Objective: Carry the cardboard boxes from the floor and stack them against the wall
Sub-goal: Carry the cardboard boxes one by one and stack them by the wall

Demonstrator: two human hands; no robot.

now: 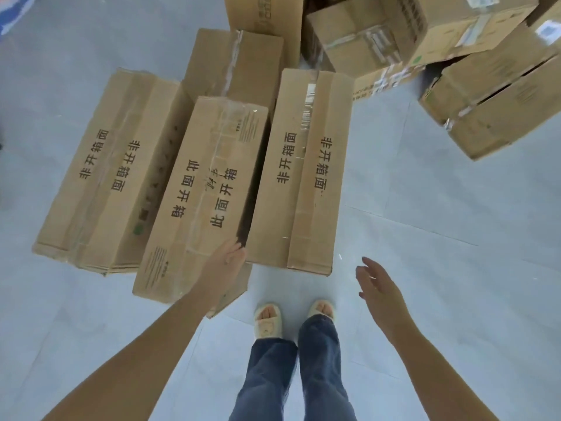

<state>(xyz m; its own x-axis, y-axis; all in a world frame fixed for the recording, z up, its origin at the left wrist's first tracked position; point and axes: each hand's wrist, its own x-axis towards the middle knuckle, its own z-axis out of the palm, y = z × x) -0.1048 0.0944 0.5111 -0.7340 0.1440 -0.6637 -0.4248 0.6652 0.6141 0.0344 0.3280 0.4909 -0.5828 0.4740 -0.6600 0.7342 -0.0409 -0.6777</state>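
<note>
Looking straight down at a pale grey floor (440, 208) with a bunch of long cardboard boxes lying flat, side by side. Middle box (200, 202) nearest, tilted a bit, taped along the seam, black Chinese print on top, its near end sticking out past the other two. Left hand (226, 264) on that box's near right corner, fingers curled over the edge there, so gripping it, though hard to tell how firmly. Right hand (378, 284) off to the right over bare floor, fingers loosely spread, holding nothing, touching nothing, well apart from any box. Left box (103, 177) just beside the middle one, same print style, small green mark on its side. Right box (306, 174) on the other side of the middle box, dark gap between them, top flaps taped with a torn strip near the far end. Far box (233, 65) behind those three, partly hidden by them. Another box (264, 13) farther back at the top edge. Messy pile (425, 31) of bigger boxes up at the top right, stacked at odd angles, tape and labels all over, one with its flap hanging open. Down at the bottom, blue jeans (291, 375) and pale open-toe slippers (268, 320), feet right in front of the middle and right boxes.
</note>
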